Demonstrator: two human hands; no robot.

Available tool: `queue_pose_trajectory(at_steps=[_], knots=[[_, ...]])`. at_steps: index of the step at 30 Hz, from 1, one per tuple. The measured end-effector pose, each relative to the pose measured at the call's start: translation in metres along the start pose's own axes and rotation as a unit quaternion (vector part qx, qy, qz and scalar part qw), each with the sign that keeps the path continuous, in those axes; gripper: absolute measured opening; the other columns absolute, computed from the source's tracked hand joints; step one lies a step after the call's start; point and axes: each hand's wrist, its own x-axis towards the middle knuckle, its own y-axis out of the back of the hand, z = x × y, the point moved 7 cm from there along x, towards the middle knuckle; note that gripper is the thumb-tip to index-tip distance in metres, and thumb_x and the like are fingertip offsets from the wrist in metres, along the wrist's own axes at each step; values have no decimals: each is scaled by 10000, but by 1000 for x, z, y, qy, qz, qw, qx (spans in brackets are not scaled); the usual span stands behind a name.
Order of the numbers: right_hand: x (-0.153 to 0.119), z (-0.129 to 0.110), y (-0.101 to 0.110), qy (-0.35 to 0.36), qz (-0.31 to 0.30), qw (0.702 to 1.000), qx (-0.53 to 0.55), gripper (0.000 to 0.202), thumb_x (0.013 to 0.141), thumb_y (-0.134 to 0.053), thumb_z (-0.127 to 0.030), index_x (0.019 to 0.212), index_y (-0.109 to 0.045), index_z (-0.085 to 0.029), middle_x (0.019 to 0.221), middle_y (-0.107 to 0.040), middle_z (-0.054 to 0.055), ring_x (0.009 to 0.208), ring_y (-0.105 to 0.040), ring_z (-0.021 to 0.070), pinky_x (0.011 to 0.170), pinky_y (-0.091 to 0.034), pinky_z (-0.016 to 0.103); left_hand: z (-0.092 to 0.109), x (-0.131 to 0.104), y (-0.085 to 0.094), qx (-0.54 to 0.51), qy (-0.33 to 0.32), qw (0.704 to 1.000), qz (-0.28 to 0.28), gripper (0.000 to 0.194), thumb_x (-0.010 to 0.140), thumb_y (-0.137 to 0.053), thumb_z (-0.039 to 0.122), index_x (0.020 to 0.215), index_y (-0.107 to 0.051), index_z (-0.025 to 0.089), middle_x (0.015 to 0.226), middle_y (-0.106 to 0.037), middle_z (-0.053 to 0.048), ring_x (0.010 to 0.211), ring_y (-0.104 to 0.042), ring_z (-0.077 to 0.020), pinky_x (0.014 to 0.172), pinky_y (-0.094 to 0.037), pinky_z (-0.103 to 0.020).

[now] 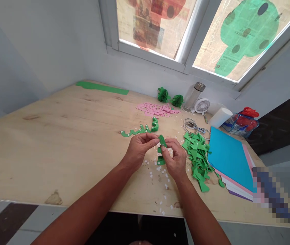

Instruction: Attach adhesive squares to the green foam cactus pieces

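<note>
Fan (202,105), white, small. Bottle (193,96), clear, metal-capped: just left of fan. Roll (221,117), white: right of fan. Container (237,130), blue-edged: farther right of fan. Window (198,35), papered: above fan.

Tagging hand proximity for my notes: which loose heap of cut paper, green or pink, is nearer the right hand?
The green heap, close by the outer side of the right hand; the pink heap lies farther off, toward the wall.

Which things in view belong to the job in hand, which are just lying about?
Likely in the job:
green piece between left hand and right hand
wavy green cutouts
white paper bits

Apparently just lying about:
clear bottle
white fan
white roll
blue sheet
</note>
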Motion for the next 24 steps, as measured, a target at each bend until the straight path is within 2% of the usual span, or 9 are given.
queue_pose_trajectory(at_steps=[15,24], knots=[[0,-3,-1,5,-7,1000,-9,120,804,-542,-180,751,-646,-208,849,-660,54,813,-632,197,737,-496,332,4,0,-3,9,17,1000,-17,126,590,-783,242,616,-684,169,640,-655,5,605,-560,-123,684,-458,-293],[0,-5,-2,9,-17,1000,-3,119,808,-544,-176,767,-650,-210,853,-658,56,822,-633,196,736,-494,329,2,0,-5,-24,38,998,-41,146,573,-794,248,605,-679,165,619,-633,-2,603,-547,-122,647,-448,-278]])
